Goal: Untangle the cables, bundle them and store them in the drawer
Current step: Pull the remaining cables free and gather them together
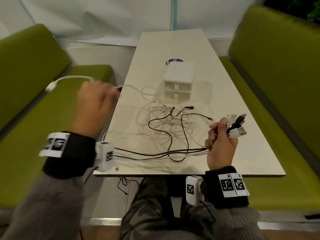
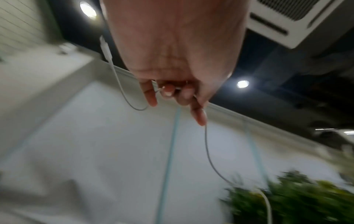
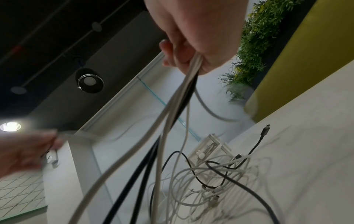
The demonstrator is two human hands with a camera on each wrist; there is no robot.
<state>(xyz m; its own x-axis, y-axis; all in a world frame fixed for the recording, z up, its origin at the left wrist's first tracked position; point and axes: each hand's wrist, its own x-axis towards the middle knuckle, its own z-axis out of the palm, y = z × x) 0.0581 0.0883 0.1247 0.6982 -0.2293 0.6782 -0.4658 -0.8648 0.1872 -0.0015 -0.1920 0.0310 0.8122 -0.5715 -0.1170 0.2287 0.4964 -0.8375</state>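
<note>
1. Fingers [image 1: 214, 134] of the right hand [image 1: 220, 144] are curled tight round a bunch of cable ends, black and white together; the plug ends [image 1: 236, 124] fan out above the fist, among them white USB plugs and a black one.
2. From below that fist the gripped strands [image 1: 155, 154] run out together, low over the near part of the table [image 1: 225, 101], toward the person's left wrist.
3. Fingers [image 2: 151, 94] of the left hand [image 1: 94, 104] pinch a single white cable [image 2: 207, 150]; the hand is raised beyond the table's left edge, and it is blurred in the head view.
4. The white cable's connector end [image 1: 51, 86] arcs up and out from that hand, over the green bench seat [image 1: 34, 135] to the left of the table.
5. The rest of the white cable trails from the left hand back onto the table, into the tangle.
6. A loose tangle of cables [image 1: 166, 122], mostly white with some black ones looped through, lies on the middle of the table, between the two hands.
7. A black cable's plug [image 1: 190, 107] lies on the far side of the tangle.
8. A small white two-drawer box [image 1: 178, 80] stands on the table just beyond the tangle, both drawers pushed in, each with a little rabbit-shaped knob [image 1: 176, 87].
9. A round dark blue sticker [image 1: 174, 61] shows on the table just behind the drawer box.
10. Another thin black cable [image 1: 123, 184] hangs below the near edge of the table, in front of the person's camouflage trousers [image 1: 152, 205].
</note>
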